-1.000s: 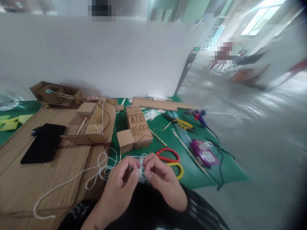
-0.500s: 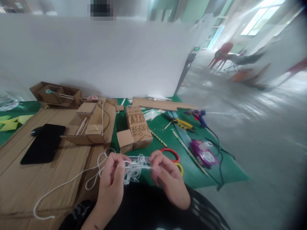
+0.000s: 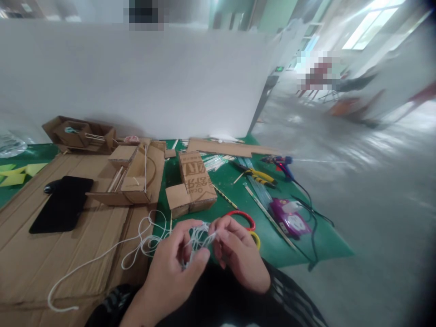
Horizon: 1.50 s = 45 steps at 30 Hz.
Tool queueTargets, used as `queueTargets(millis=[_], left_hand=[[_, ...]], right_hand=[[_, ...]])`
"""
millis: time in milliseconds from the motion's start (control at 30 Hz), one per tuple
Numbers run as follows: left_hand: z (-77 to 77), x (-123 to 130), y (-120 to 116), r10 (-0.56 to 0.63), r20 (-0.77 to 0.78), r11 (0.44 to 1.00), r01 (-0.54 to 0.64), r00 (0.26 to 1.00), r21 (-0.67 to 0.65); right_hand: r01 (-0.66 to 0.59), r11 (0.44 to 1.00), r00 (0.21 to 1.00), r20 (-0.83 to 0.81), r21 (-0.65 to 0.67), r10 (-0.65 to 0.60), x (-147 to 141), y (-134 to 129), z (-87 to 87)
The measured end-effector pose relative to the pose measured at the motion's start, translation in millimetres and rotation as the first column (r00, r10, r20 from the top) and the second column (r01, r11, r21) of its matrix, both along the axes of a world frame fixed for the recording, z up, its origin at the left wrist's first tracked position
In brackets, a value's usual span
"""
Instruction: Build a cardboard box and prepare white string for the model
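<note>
A loose, tangled bundle of white string (image 3: 199, 237) is between my two hands at the front of the table. My left hand (image 3: 179, 259) curls round the bundle, thumb in front and fingers behind. My right hand (image 3: 238, 252) pinches strands at the bundle's right side between thumb and fingertips. From the bundle, loops of string trail left onto the cardboard, and a thicker end lies at the lower left. Just beyond my right hand are scissors with a red handle loop (image 3: 250, 220) and a yellow one; their blades are hidden.
A small cardboard box (image 3: 199, 186) stands ahead of my hands. Cardboard constructions (image 3: 136, 175) and a black flat pad (image 3: 63, 204) lie left. Pliers (image 3: 260, 176), a glue gun (image 3: 282, 167), a purple power socket (image 3: 289, 218) and its cable lie right, near the table edge.
My left hand has moved right and closed round the bundle, where before it pinched strands stretched across to my right hand. The hands are closer together; my right hand has barely moved.
</note>
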<state>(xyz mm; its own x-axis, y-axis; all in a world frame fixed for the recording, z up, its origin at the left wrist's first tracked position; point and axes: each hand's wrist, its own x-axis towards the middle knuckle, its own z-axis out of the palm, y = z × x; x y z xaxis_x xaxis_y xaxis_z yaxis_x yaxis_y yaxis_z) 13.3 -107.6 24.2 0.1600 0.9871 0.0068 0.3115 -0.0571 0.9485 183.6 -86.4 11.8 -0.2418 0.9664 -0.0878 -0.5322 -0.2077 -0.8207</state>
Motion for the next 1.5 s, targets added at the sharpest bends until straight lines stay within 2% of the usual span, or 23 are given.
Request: queueTargets(millis=[67, 133, 367, 533, 633, 800, 867, 967, 1067, 1133, 1200, 1333, 1433, 1500], left_hand=[[-0.1, 0, 1, -0.048, -0.126, 0.998, 0.052, 0.991, 0.029], [0.0, 1, 2, -0.03, -0.173, 0.998, 0.038, 0.984, 0.045], [0.7, -1, 2, -0.018, -0.134, 0.999, 0.023, 0.991, 0.042], [-0.1, -3, 0, -0.007, -0.126, 0.998, 0.016, 0.992, 0.063], [-1.5, -6, -2, 0.025, -0.095, 0.998, -0.02, 0.995, 0.051], [-6.2, -12, -5, 0.066, 0.071, 0.995, -0.071, 0.995, 0.067], [-5.5, -13, -4, 0.075, 0.082, 0.996, -0.078, 0.994, 0.037], [0.4, -14, 0, 0.08, -0.119, 0.996, -0.075, 0.99, 0.05], [7.2, -21, 5, 0.162, -0.382, 0.981, -0.106, 0.91, 0.164], [8.8, -30, 9, 0.244, -0.467, 0.963, -0.157, 0.85, 0.218], [6.9, -41, 12, 0.3, -0.48, 0.948, -0.2, 0.824, 0.249], [-5.3, -59, 18, 0.34, -0.394, 0.935, -0.261, 0.854, 0.241], [-16.1, -63, 22, 0.318, -0.372, 0.945, -0.262, 0.872, 0.195], [-21.6, -63, 26, 0.288, -0.372, 0.956, -0.242, 0.882, 0.167]], right_hand=[[-0.025, 0.999, 0.999, 0.043, 0.023, 0.024, 0, -1, 1.7], [-0.039, 0.998, 0.996, 0.083, 0.051, 0.035, 0, -2, 2.8], [0.026, 0.999, 0.99, 0.138, 0.031, -0.03, -1, -1, 0.4], [0.164, 0.984, 0.986, 0.03, -0.067, -0.162, 1, 6, 0.2], [0.155, 0.979, 0.986, -0.047, -0.131, -0.163, 8, 13, 5.4], [0.22, 0.952, 0.955, -0.151, -0.211, -0.254, 22, 19, 12.5], [0.213, 0.959, 0.95, -0.191, -0.184, -0.248, 26, 18, 12.8], [0.187, 0.974, 0.954, -0.213, -0.131, -0.212, 27, 16, 13.6], [0.177, 0.979, 0.964, -0.185, -0.099, -0.192, 26, 15, 17.2], [0.167, 0.983, 0.974, -0.142, -0.075, -0.177, 25, 17, 20.9], [0.171, 0.985, 0.981, -0.088, -0.037, -0.173, 23, 22, 25.7], [0.114, 0.99, 0.987, 0.106, 0.084, -0.123, 13, 38, 44.2], [0.003, 0.971, 0.962, 0.264, 0.237, -0.068, -5, 59, 70.6], [-0.097, 0.931, 0.925, 0.378, 0.353, -0.047, -24, 81, 91.3]])
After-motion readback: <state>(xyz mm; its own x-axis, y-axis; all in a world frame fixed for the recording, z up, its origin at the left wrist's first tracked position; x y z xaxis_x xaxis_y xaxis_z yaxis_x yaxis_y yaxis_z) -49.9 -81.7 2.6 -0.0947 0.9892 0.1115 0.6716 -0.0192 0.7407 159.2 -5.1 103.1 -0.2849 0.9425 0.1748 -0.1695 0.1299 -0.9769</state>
